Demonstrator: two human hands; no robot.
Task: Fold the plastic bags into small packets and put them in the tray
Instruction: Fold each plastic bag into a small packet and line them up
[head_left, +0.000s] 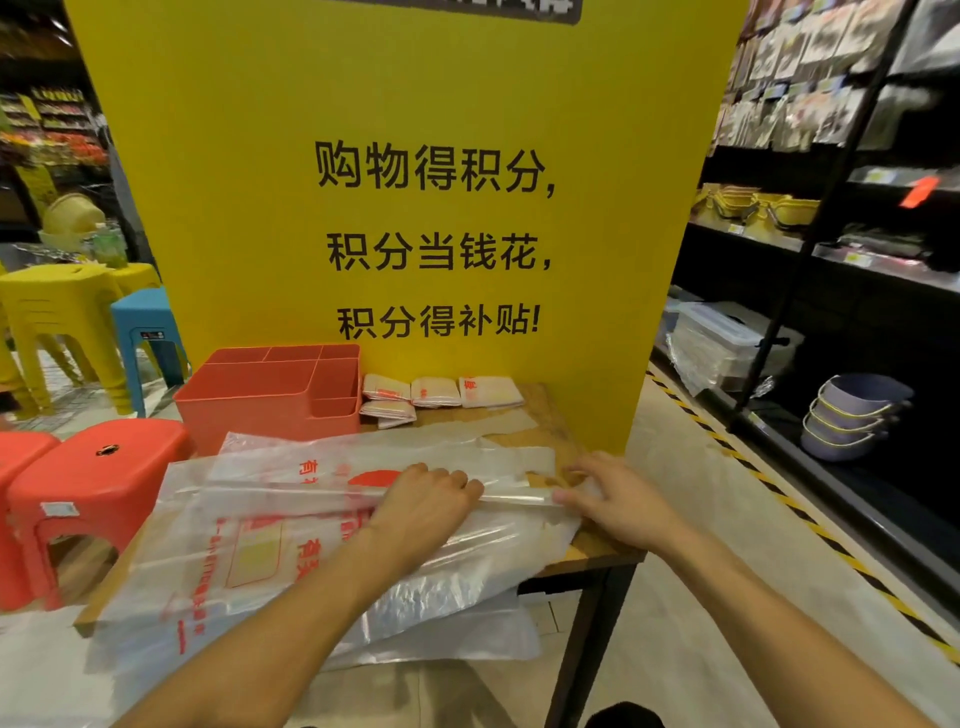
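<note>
The top bag (291, 467) lies flat on the bench (540, 410), in front of the tray (234, 410) and nearer the person. It is long from side to side. One end is in front of the tray and the other end reaches past the tray's right side. A fold (291, 491) runs along the bag the same way. The red words on it sit sideways. It is hard to tell which end has the handles.

The left hand (423, 501) rests on the fold, in front of the tray and a bit to its right. Its fingers bend down onto the plastic. Whether they pinch it or only press cannot be told. The right hand (621, 499) is further right of the tray, at the bag's end. Its thumb and fingers pinch the folded edge there.

To do this fold well, the person should probably pull the end gently tight with the right hand and slide the left hand along the fold to push the air out. The plastic looks slippery and puffy, so a slow, flat press should help the edges line up.

More bags (441, 623) lie under the top one and hang off the near edge of the bench. Small packets (436, 392) sit just right of the tray, not in it. A yellow sign (260, 208) stands behind the tray. A red stool (104, 478) is to the tray's left.
</note>
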